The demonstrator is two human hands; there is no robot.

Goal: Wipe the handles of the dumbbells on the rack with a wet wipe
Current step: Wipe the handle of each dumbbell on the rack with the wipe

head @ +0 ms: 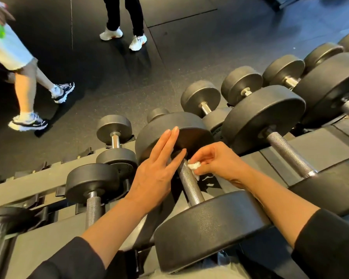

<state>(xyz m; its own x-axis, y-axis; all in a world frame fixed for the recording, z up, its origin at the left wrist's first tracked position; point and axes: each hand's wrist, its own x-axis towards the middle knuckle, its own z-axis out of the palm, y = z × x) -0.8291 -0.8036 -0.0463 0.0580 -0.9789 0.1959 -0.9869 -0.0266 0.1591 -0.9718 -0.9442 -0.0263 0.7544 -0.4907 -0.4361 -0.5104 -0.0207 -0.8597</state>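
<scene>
Mid-frame, right hand (pixel 216 162) pinches the wet wipe (pixel 194 166) against the knurled handle (pixel 187 178), left hand (pixel 157 168) flat-fingered beside it, so I'd wrap the wipe around and twist down the whole bar.

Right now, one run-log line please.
step: wiping handle | right hand: pinches wet wipe against it | left hand: open, fingers on dumbbell head

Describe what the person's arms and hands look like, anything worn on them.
Both forearms are bare, with dark sleeves pushed up toward the elbows. The left hand and right hand are bare: no gloves, and no rings or watch are visible.
</scene>
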